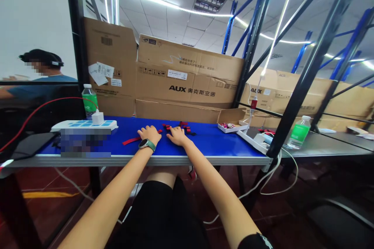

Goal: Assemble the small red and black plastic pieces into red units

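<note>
Both my hands rest on the blue table [210, 144]. My left hand [150, 132], with a watch on its wrist, lies knuckles up with fingers curled, beside a red strap [131, 140]. My right hand [176, 135] is also curled, its fingers at a cluster of small red and black pieces [178, 126]. Whether either hand holds a piece is hidden by the fingers.
A white power strip [84, 125] with a charger and a green-labelled bottle [90, 101] stand at the left. A small cardboard tray [230, 125] sits at the right, another bottle [299, 131] beyond it. Cardboard boxes [181, 81] wall the back. A person sits at far left.
</note>
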The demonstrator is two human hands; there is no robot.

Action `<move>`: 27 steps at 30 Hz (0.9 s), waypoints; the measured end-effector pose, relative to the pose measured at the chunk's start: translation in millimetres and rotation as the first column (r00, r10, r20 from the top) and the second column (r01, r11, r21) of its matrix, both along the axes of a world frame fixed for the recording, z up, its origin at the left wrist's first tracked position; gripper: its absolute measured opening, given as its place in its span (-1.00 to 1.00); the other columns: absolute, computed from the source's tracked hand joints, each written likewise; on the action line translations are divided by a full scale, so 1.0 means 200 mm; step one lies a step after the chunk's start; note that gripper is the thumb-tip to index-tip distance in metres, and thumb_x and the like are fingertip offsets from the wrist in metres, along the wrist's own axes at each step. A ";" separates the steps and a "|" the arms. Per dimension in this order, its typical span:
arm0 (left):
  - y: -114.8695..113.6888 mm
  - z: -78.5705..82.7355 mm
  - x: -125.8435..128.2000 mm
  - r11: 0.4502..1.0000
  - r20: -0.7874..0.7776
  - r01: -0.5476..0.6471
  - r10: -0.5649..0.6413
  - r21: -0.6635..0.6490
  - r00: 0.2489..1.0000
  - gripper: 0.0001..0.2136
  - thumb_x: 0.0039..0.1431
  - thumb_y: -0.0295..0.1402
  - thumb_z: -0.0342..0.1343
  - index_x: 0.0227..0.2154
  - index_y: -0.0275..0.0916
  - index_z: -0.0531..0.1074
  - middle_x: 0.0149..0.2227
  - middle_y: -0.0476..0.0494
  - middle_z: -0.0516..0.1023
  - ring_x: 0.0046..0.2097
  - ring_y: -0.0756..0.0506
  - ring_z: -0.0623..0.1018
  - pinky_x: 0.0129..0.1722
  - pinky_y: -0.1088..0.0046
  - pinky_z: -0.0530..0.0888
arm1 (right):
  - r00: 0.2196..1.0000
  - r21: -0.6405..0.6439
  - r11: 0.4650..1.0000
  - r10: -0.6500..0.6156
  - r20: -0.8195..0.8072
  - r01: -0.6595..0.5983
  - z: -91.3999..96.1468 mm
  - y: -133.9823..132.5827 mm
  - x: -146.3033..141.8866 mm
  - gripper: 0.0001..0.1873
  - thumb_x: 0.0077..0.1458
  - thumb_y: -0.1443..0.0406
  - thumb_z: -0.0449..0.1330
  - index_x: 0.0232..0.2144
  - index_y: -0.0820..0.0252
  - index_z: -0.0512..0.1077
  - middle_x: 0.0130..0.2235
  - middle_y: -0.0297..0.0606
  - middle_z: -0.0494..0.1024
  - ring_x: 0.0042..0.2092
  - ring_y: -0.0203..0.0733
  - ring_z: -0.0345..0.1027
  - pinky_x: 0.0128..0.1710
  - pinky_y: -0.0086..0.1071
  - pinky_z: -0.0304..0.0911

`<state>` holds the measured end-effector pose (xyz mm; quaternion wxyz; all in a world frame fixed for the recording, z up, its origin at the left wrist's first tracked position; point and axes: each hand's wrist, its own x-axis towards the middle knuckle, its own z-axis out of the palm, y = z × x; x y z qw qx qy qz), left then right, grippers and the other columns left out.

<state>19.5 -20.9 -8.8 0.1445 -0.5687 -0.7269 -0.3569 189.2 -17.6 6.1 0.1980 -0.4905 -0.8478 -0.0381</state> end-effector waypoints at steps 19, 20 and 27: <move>-0.02 0.08 0.03 0.923 -0.063 0.371 -0.378 -0.100 0.924 -0.82 -0.09 -0.52 0.12 -0.50 -0.24 0.62 -0.35 -0.39 0.64 -0.17 -0.36 0.61 -0.08 0.15 0.42 | 0.694 -0.072 0.766 -0.614 -0.376 0.638 0.06 0.03 0.24 -0.63 0.13 0.46 0.11 -0.01 0.41 0.44 0.08 0.36 0.36 0.09 0.20 0.33 0.02 -0.02 0.23; -0.02 0.08 0.03 0.901 -0.063 0.414 -0.424 -0.129 0.904 -0.80 -0.09 -0.51 0.11 -0.48 -0.22 0.64 -0.34 -0.37 0.65 -0.15 -0.36 0.61 -0.05 0.14 0.41 | 0.727 -0.051 0.817 -0.538 -0.426 0.575 0.06 0.04 0.24 -0.63 0.11 0.46 0.12 -0.01 0.37 0.44 0.07 0.29 0.40 0.06 0.15 0.36 0.02 -0.06 0.24; -0.05 0.09 0.08 0.555 -0.051 0.830 -0.831 -0.044 0.553 -0.66 0.11 -0.48 0.02 -0.12 -0.08 0.59 -0.10 -0.14 0.65 0.00 -0.18 0.56 0.11 0.23 0.38 | 0.556 -0.034 0.999 -0.013 -0.831 -0.027 0.08 0.15 0.19 -0.73 0.05 0.35 0.14 -0.15 0.11 0.47 -0.26 -0.28 0.59 -0.28 -0.18 0.48 -0.22 -0.30 0.42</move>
